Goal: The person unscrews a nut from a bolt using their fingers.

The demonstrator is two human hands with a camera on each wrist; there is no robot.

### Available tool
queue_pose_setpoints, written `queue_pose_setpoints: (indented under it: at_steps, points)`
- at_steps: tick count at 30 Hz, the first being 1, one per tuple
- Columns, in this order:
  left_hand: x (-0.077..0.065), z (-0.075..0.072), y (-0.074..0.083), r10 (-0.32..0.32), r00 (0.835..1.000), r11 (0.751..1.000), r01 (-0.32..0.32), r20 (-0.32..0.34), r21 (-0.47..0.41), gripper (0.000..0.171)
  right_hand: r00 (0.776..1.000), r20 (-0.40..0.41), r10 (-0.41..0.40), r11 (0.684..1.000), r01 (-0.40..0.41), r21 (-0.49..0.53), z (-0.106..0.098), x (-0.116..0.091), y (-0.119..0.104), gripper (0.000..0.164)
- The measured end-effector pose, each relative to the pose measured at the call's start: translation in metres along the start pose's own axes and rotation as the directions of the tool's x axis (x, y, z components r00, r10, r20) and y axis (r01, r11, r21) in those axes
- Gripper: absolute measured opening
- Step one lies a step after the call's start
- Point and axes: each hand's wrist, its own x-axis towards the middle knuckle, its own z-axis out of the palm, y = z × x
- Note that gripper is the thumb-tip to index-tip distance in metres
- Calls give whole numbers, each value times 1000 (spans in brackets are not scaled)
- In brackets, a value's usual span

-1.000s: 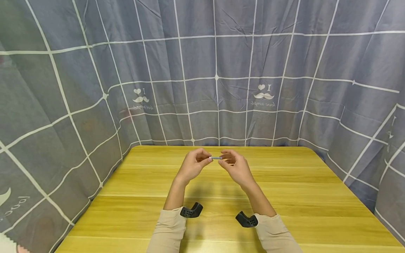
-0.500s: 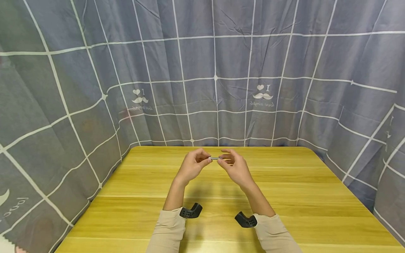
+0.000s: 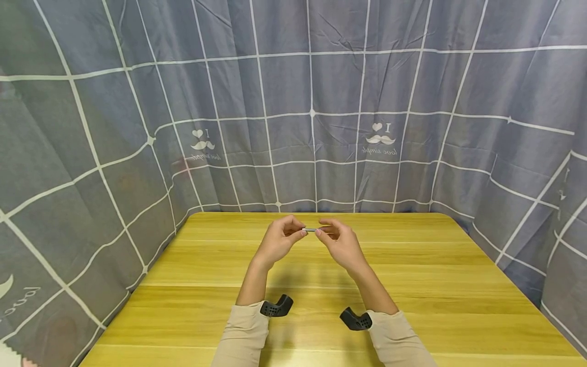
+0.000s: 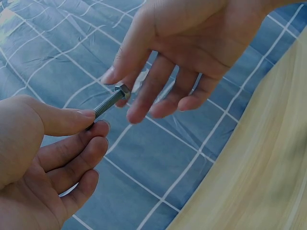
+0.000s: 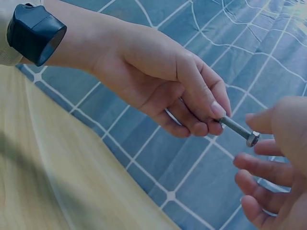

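A small grey metal bolt [image 3: 310,230] lies level between both hands, above the far part of the table. My left hand [image 3: 277,240] pinches its left end between thumb and fingertips, hiding that end. In the left wrist view, the bolt [image 4: 108,104] shows its thread and a six-sided end; whether that is a head or a nut I cannot tell. The thumb and forefinger of my right hand [image 3: 343,245] stand on either side of this end. In the right wrist view, the other fingers of the right hand [image 5: 283,187] are loosely bent, away from the bolt [image 5: 235,128].
Under the hands is a yellow wooden table [image 3: 183,306] with rounded far corners. A grey curtain [image 3: 289,137] with white grid lines hangs around its back and sides. Black devices sit at the wrists, one by the left sleeve [image 3: 277,306], one by the right sleeve [image 3: 355,319].
The right thumb and fingers have shifted slightly left along the bolt, so its right end is more covered in the head view. The left hand stays put.
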Motion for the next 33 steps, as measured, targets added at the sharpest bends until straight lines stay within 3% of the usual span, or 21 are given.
queue_pose_setpoints:
  at_steps: [5, 12, 19, 25, 33]
  points:
    - [0, 0, 0, -6, 1000, 1000, 6, -1, -2, 9, 1000, -8, -7, 1000, 7, 2, 0, 0, 0, 21]
    - [1, 0, -1, 4, 1000, 1000, -4, -7, 8, 8, 1000, -10, -1, 1000, 1, 6, 0, 0, 1, 35]
    - [1, 0, -1, 3, 1000, 1000, -3, -3, 10, 9, 1000, -16, -13, 1000, 13, 4, 0, 0, 0, 20]
    - [1, 0, -1, 1, 1000, 1000, -1, -2, 0, 9, 1000, -1, -1, 1000, 1, 21, 2, 0, 0, 30]
    - [0, -1, -1, 3, 1000, 1000, -3, 0, -4, 9, 1000, 4, -19, 1000, 19, 14, 3, 0, 2, 20]
